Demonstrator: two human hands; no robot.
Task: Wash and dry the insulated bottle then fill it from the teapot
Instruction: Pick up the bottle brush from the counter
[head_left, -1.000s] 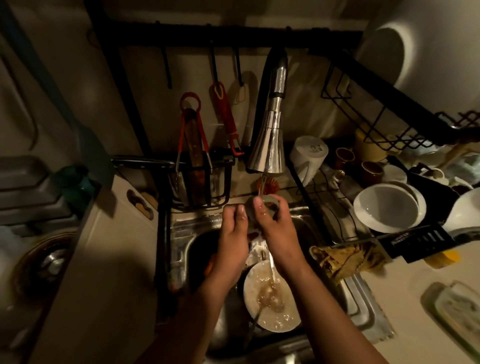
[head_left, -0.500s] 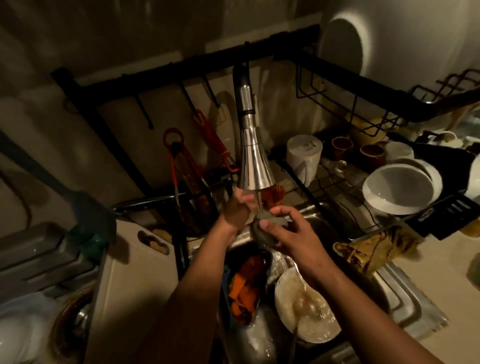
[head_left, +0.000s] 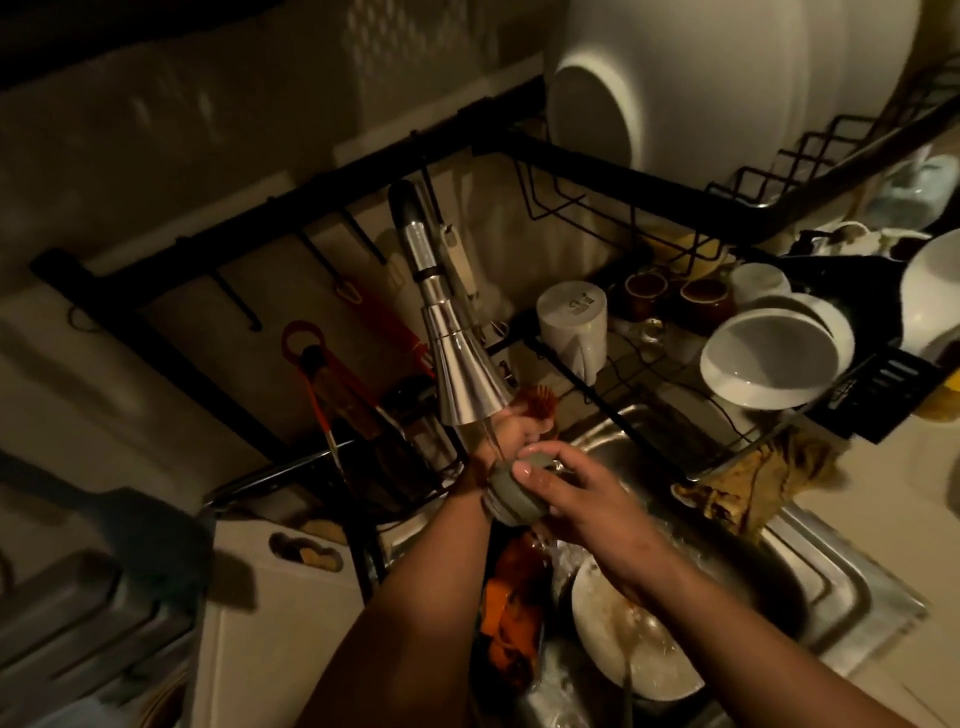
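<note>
Closest in, a dirty white round plate (head_left: 623, 654) is lying in the stainless steel sink (head_left: 836, 587) with some orange scraps (head_left: 506, 618) right beside it on the left. Just above that, the right hand (head_left: 587, 499) has its fingers and thumb wrapped round the grey-green cylindrical insulated bottle (head_left: 509, 496), holding it over the sink, right under the thin stream of water from the shiny chrome cone-shaped faucet head (head_left: 465, 374). Only a short rounded chunk of the bottle shows, so it's hard to say if that's the body or the cap. The left hand (head_left: 519, 428) is up past it, half hidden behind the faucet, fingers curled next to an orange bristle brush (head_left: 537, 402); honestly can't tell if it's gripping anything. Off to the right, a crumpled yellow-brown rag (head_left: 753, 488) hangs over the sink edge. Further back, the black wire dish rack (head_left: 623, 171) carries stacked white bowls (head_left: 769, 358) and an upside-down white mug (head_left: 574, 322).
</note>
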